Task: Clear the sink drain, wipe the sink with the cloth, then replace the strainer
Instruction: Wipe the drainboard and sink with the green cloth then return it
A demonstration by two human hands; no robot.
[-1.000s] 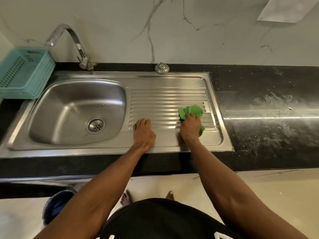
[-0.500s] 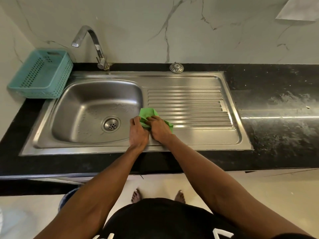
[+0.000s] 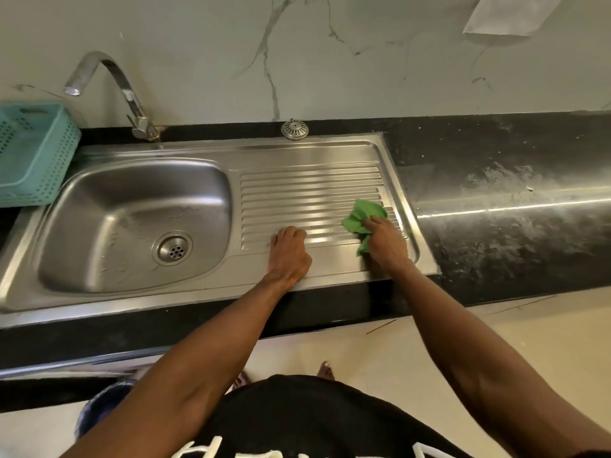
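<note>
The steel sink [image 3: 139, 206] has its bowl at the left, with the drain [image 3: 172, 248] uncovered at its bottom, and a ribbed drainboard [image 3: 310, 190] at the right. My right hand [image 3: 385, 241] presses a crumpled green cloth [image 3: 362, 215] onto the right end of the drainboard. My left hand [image 3: 289, 252] lies flat on the drainboard's front left part, fingers together, holding nothing. The round metal strainer [image 3: 295, 129] sits on the black counter behind the drainboard, against the wall.
A curved tap [image 3: 109, 90] rises behind the bowl. A teal plastic basket [image 3: 33, 153] stands at the left beside the sink. Black stone counter [image 3: 512, 206] runs to the right, smeared and wet. A bucket [image 3: 99, 411] stands on the floor below.
My right hand has swept the cloth from the drainboard's left edge near the bowl back to its right end. My left hand has let go of the cloth and rests flat.
</note>
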